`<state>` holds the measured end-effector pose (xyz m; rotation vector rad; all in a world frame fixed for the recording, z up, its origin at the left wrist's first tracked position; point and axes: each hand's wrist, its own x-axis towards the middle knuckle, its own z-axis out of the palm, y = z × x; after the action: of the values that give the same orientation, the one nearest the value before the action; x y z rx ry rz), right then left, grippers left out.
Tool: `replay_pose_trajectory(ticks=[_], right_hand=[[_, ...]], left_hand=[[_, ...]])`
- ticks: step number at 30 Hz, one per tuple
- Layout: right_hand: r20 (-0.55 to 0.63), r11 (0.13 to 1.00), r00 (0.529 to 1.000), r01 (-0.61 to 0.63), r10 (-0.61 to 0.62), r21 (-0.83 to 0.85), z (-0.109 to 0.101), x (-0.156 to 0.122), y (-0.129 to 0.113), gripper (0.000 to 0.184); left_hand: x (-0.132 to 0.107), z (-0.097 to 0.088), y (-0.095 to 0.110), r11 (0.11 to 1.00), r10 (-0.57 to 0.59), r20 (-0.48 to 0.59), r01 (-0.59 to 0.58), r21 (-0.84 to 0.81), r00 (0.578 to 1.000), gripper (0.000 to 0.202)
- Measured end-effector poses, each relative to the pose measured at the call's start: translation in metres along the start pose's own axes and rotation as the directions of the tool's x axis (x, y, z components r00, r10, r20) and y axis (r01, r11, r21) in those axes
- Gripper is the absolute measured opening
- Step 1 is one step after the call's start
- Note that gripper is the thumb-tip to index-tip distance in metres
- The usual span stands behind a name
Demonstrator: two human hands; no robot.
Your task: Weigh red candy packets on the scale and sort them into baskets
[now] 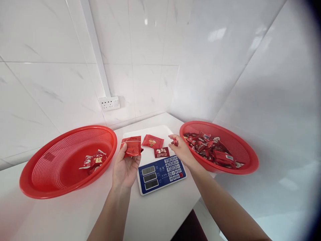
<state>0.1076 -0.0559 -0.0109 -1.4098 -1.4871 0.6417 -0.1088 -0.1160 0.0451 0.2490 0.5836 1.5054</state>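
Note:
My left hand (pixel 124 168) is closed on a red snack packet (pixel 131 146), held just left of a white scale (pixel 160 169) with a blue keypad. Two red packets, one larger (pixel 152 141) and one smaller (pixel 162 152), lie on the scale's white platform. My right hand (pixel 181 150) hovers over the platform's right edge, its fingertips pinched on a small red candy (pixel 175 143). It is close to the right red basket (pixel 247 157), which is full of several red packets.
A second red mesh basket (pixel 50 174) at the left holds a few red packets (pixel 94 160). Both baskets and the scale stand on a white counter in a tiled corner. A wall socket (pixel 109 103) is behind.

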Motion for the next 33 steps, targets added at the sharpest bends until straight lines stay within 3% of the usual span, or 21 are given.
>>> replay_pose_trajectory(ticks=[5,9,13,20,25,28,31,33], right_hand=[[0.28,0.958,0.951,0.194,-0.131,-0.21,0.003,-0.013,-0.011,0.033],[0.327,0.88,0.924,0.316,-0.199,-0.355,0.026,-0.007,-0.021,0.039],[0.288,0.866,0.923,0.349,-0.253,-0.357,0.035,0.005,-0.026,0.036],[0.07,0.928,0.958,0.288,-0.279,-0.236,0.001,0.018,-0.012,0.035],[0.101,0.978,0.985,0.156,-0.144,-0.135,-0.02,0.026,-0.003,0.037],[0.201,0.968,0.963,0.21,-0.18,-0.14,-0.022,0.024,-0.004,0.044],[0.277,0.933,0.936,0.283,-0.219,-0.221,-0.029,0.026,-0.006,0.057],[0.229,0.896,0.956,0.257,-0.182,-0.363,-0.044,0.033,-0.004,0.057]], left_hand=[[-0.001,0.001,-0.001,0.999,-0.022,0.032,0.021,0.025,0.999,0.015],[-0.003,0.003,-0.004,0.996,-0.056,0.053,0.053,0.066,0.997,0.02],[-0.004,0.005,-0.005,0.994,-0.055,0.059,0.049,0.1,0.997,0.022],[-0.004,0.005,-0.002,0.991,-0.096,0.025,0.093,0.091,0.995,0.02],[-0.004,0.004,-0.004,0.99,-0.121,0.032,0.118,0.076,0.992,0.023],[-0.004,0.004,-0.004,0.991,-0.114,0.035,0.111,0.079,0.993,0.023],[-0.005,0.005,-0.002,0.99,-0.118,0.038,0.114,0.081,0.992,0.024],[-0.006,0.004,-0.001,0.99,-0.124,0.052,0.119,0.08,0.991,0.024]])
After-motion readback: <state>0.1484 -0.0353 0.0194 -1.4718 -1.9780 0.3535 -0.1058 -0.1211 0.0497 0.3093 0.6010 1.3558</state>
